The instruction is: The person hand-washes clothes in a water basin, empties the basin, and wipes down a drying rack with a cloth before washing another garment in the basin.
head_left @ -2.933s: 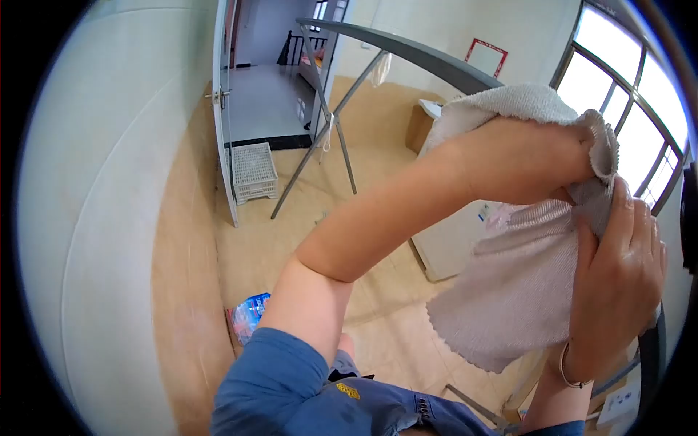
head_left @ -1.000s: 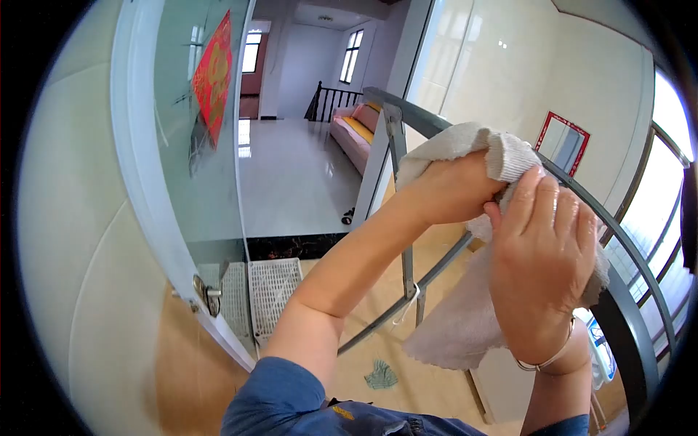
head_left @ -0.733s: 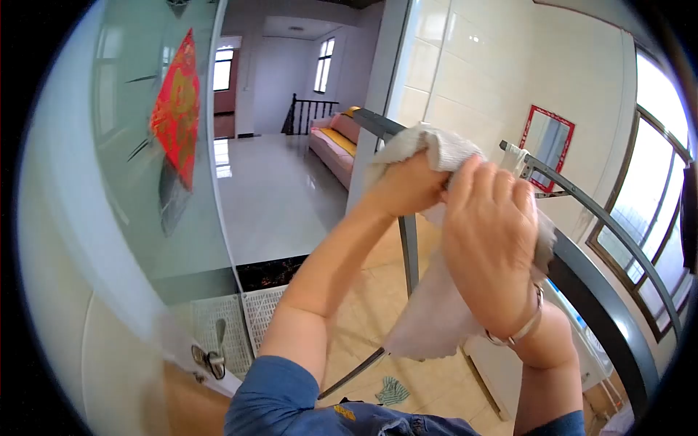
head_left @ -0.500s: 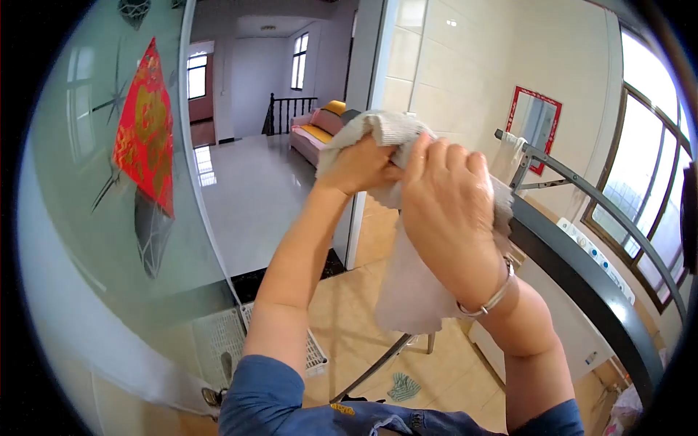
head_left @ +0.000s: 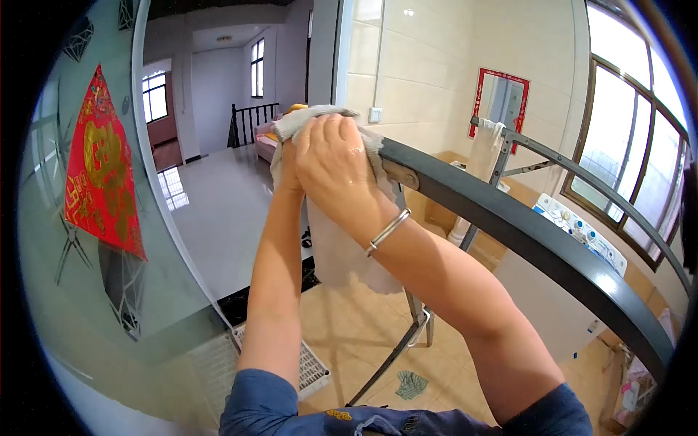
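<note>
A light grey ribbed cloth [head_left: 342,254] is draped over the far end of a dark grey metal rail [head_left: 509,214] and hangs down below it. My right hand [head_left: 334,156], with a silver bangle at the wrist, is closed over the cloth on the rail end. Just left of it and partly behind it, my left hand [head_left: 289,168] grips the cloth too; most of its fingers are hidden. The two hands touch or nearly touch.
At left stands a glass door [head_left: 167,291] with a red diamond decoration [head_left: 102,167]. Beyond the doorway is a sofa [head_left: 266,142]. A white crate [head_left: 313,367] and green cloth [head_left: 411,385] lie on the floor. A washing machine [head_left: 552,291] and red-framed mirror [head_left: 502,102] are at right.
Both hands have moved left along the rail with the cloth, uncovering more rail to their right. The view has turned, showing more of the washing machine.
</note>
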Demonstrator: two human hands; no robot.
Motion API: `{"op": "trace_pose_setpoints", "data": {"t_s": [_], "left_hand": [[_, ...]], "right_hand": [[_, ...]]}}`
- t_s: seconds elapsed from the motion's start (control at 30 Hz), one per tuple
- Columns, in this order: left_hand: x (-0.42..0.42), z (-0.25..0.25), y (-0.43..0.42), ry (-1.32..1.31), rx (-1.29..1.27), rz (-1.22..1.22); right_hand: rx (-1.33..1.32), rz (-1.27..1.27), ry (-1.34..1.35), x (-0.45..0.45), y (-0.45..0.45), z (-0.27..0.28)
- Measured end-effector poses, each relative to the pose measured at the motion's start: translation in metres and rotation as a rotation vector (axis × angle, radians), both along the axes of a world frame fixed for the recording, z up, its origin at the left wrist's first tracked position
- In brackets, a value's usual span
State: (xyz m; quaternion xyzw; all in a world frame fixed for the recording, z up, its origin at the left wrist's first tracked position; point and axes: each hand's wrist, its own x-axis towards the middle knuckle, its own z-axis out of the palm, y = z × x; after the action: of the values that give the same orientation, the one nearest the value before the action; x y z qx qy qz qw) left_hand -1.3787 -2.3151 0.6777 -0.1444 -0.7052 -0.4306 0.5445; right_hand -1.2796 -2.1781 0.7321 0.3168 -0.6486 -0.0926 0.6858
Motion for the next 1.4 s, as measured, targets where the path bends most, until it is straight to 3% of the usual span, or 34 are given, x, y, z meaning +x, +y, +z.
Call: {"op": "trace_pose_setpoints", "data": {"t_s": [0.1,0.17,0.2,0.3,0.37,0.43,0.53,0.57,0.63,0.77,0.83,0.87,0.9,0.97,1.0,1.1,1.17,1.23,1.3,1.33,1.4], "left_hand": [[-0.002,-0.016,-0.002,-0.007,0.092,-0.002],[0.001,-0.035,-0.002,-0.038,0.153,0.003],[0.005,-0.047,-0.002,-0.062,0.18,0.001],[0.022,-0.088,0.0,-0.188,0.249,-0.014],[0.037,-0.122,0.011,-0.324,0.272,-0.05],[0.06,-0.15,0.022,-0.489,0.265,-0.117],[0.109,-0.16,0.04,-0.786,0.092,-0.399],[0.125,-0.148,0.048,-0.992,-0.044,-0.587],[0.142,-0.147,0.061,-0.985,-0.288,-0.848],[0.145,-0.183,0.072,-1.249,-0.366,-0.868],[0.143,-0.199,0.075,-0.903,-0.574,-0.411],[0.155,-0.186,0.08,-0.879,-0.349,-0.464],[0.161,-0.177,0.085,-0.882,-0.347,-0.471],[0.168,-0.165,0.097,-0.762,-0.255,-0.325],[0.166,-0.169,0.104,-0.578,-0.317,-0.182],[0.169,-0.157,0.122,-0.51,-0.326,0.036],[0.165,-0.149,0.125,-0.489,-0.319,0.085],[0.161,-0.135,0.13,-0.454,0.066,0.019],[0.151,-0.119,0.138,-0.179,0.244,0.024],[0.151,-0.108,0.141,-0.227,0.313,-0.026],[0.134,-0.093,0.147,0.058,0.531,-0.124]], "right_hand": [[0.026,0.198,0.006,-0.011,-0.012,-0.006],[0.163,0.397,-0.208,-0.013,-0.015,-0.015],[0.125,0.495,-0.468,-0.009,-0.02,-0.025],[0.122,0.648,-0.621,-0.001,-0.024,-0.051],[0.122,0.668,-0.663,0.0,-0.014,-0.074],[0.076,0.575,-1.021,0.005,0.015,-0.097],[0.119,0.572,-1.442,0.003,0.075,-0.125],[0.172,0.603,-1.589,-0.002,0.094,-0.138],[0.166,0.452,-1.828,0.012,0.123,-0.142],[0.084,0.515,-1.934,0.021,0.16,-0.168],[-0.218,0.744,-2.064,0.025,0.181,-0.173],[-0.23,0.802,-2.042,0.023,0.191,-0.182],[-0.235,0.796,-2.046,0.02,0.202,-0.184],[0.056,0.275,-2.031,0.017,0.217,-0.185],[-0.036,0.232,-2.054,0.019,0.219,-0.19],[-0.246,0.034,-1.906,0.026,0.216,-0.187],[-0.385,0.029,-2.008,0.027,0.209,-0.177],[-0.797,0.474,-1.829,0.022,0.203,-0.167],[-0.952,0.892,-1.533,0.028,0.183,-0.135],[-0.945,0.996,-1.368,0.023,0.174,-0.126],[-0.855,1.149,-1.084,0.016,0.15,-0.101]]}}
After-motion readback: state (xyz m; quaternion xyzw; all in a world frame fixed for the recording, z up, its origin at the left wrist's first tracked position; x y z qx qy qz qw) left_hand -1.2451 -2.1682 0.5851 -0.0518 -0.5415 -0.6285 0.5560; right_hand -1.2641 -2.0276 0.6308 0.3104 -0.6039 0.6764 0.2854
